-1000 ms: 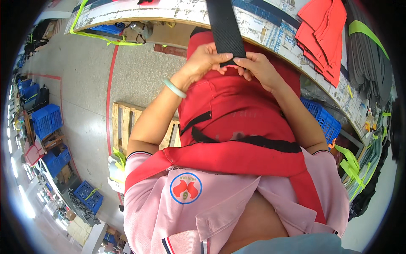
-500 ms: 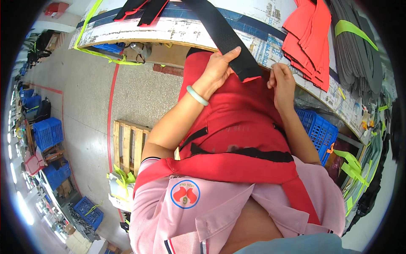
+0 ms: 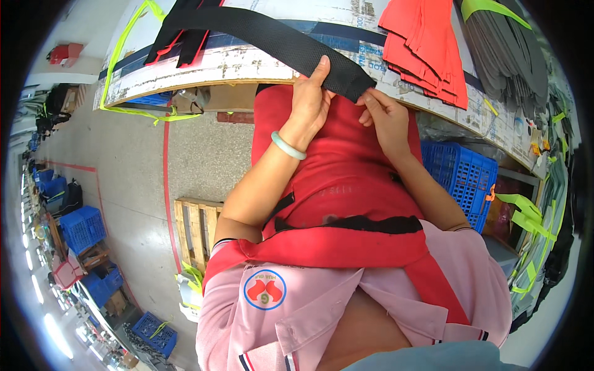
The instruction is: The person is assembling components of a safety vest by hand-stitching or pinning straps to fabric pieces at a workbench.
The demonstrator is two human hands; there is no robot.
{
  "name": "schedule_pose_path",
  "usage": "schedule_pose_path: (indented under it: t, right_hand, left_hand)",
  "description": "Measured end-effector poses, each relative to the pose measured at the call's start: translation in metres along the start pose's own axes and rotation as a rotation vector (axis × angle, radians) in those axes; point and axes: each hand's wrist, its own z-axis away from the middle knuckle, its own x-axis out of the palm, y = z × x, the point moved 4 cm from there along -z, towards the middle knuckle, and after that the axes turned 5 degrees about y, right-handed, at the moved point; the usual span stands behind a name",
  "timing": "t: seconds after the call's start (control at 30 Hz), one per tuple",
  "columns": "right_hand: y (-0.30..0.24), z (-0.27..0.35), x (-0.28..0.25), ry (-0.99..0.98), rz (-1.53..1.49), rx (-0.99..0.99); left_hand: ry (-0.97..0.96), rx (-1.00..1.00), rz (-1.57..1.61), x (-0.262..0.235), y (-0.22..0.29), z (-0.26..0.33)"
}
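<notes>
A long black strip (image 3: 272,40) of flat, flexible material, its surface finely meshed like woven webbing, arches from the upper left of the worktable (image 3: 247,67) down to the table's near edge, where its squared end slants toward the person; the left hand (image 3: 310,104) clamps it a little short of that end, thumb laid on the textured face and fingers curled beneath; the right hand (image 3: 387,121) pinches the end's corner between thumb and fingertips, the two hands near each other but not touching; a smooth, pale green bangle (image 3: 288,146) rings the left wrist; under the strip's far part lie narrow black pieces (image 3: 193,46) with bright red edges; the tabletop is a scuffed, whitish printed sheet with a dark blue band across it; to the right, coral-red sheets (image 3: 427,59) overlap in a loose fan with ragged, stepped edges; beyond them, thin grey panels (image 3: 504,59) with rounded ends stack under a neon yellow band (image 3: 495,10); a red cloth apron (image 3: 334,164) stretches below the hands, softly creased; beside it stands a blue lattice-walled plastic crate (image 3: 459,179).
</notes>
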Motion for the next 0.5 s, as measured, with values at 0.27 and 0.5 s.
schedule_pose_path:
  t: [0.27, 0.5]
  right_hand:
    - [0.022, -0.021, 0.024, -0.082, -0.358, 0.453]
    - [0.023, -0.02, 0.032, -0.074, -0.168, 0.304]
  left_hand:
    - [0.033, 0.045, -0.027, -0.012, -0.01, 0.009]
    - [-0.004, 0.031, -0.038, -0.018, -0.006, 0.017]
